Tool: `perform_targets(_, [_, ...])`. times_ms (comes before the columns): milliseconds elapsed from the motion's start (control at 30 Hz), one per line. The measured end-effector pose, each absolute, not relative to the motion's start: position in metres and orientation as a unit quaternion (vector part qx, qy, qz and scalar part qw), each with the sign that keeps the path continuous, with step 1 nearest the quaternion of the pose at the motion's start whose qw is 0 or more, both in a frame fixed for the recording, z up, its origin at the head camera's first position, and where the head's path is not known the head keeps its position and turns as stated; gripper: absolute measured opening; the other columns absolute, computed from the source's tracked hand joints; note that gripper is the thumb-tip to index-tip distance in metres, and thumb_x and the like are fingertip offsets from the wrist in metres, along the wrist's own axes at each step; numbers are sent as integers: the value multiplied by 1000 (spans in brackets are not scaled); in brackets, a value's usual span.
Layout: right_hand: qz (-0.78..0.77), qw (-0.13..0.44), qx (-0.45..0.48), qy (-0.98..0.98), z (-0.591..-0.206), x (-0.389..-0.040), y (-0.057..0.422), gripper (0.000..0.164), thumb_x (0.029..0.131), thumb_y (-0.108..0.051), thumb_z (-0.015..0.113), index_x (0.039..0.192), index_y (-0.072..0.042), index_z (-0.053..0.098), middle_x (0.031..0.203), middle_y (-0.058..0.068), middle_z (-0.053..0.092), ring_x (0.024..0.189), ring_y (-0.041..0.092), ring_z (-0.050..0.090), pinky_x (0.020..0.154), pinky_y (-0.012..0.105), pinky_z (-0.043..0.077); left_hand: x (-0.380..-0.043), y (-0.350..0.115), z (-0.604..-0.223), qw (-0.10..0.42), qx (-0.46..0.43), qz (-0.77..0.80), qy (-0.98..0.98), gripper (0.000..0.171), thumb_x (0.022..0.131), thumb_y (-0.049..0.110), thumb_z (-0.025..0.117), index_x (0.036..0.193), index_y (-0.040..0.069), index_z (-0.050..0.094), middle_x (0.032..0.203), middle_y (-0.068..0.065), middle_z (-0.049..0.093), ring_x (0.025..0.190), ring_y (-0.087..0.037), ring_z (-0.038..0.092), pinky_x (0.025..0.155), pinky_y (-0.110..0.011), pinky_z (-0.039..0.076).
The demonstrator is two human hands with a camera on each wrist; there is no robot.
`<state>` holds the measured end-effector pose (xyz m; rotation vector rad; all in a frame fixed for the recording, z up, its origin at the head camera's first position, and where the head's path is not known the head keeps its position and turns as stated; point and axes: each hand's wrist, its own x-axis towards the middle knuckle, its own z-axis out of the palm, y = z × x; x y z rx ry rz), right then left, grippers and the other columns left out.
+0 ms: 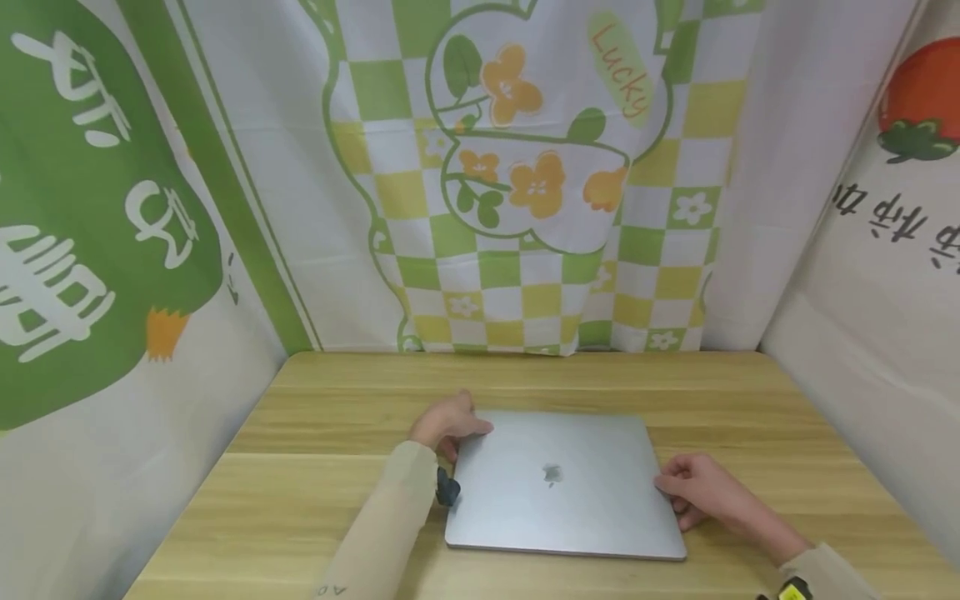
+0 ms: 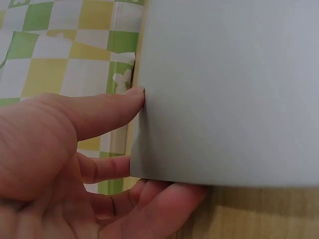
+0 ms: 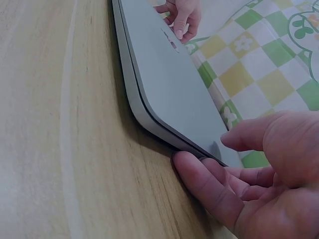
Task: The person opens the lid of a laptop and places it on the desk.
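Silver metal covers the closed laptop (image 1: 592, 508), which in the head view is at the front part of the wood-grain tabletop (image 1: 300, 500), right of the middle, its logo (image 1: 552, 474) central on the lid. The left hand (image 1: 450, 423) grips it at the far left corner, thumb over the lid; the right hand (image 1: 701, 493) grips the right edge. Cream sleeves (image 1: 378, 521) cover both forearms, and a dark device (image 1: 447, 487) sits at the left wrist. Behind the tabletop hangs a green, yellow and white checked cloth (image 1: 498, 312) with orange flowers and the word "Lucky".

In the left wrist view, the thumb tip meets one edge of the laptop while the other fingers reach under the adjoining edge, clamping the corner between them.

In the right wrist view, a dark seam separates lid from base. The right thumb presses on the lid near its edge, with fingers curled against the side below. The left hand appears beyond, at the laptop's opposite end.
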<state>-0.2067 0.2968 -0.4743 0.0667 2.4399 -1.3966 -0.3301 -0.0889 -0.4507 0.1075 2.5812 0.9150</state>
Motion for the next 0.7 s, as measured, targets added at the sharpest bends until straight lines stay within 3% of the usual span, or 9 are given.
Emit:
perform_targets(367, [-490, 156, 41, 857, -473, -208, 294, 30, 94, -20, 62, 109, 7, 61, 78, 9, 58, 68, 18, 58, 58, 37, 61, -329, -93, -450, 206, 40, 326, 922, 59, 90, 33, 70, 133, 1, 44, 98, -16, 54, 57, -26, 63, 47, -34, 58])
perform_targets(700, [-495, 145, 37, 856, -473, -206, 294, 41, 96, -21, 60, 123, 10, 57, 89, 11, 62, 75, 20, 61, 59, 37, 61, -327, -100, -453, 204, 59, 333, 919, 60, 90, 35, 70, 132, -1, 46, 92, -15, 57, 55, -24, 62, 49, -35, 59])
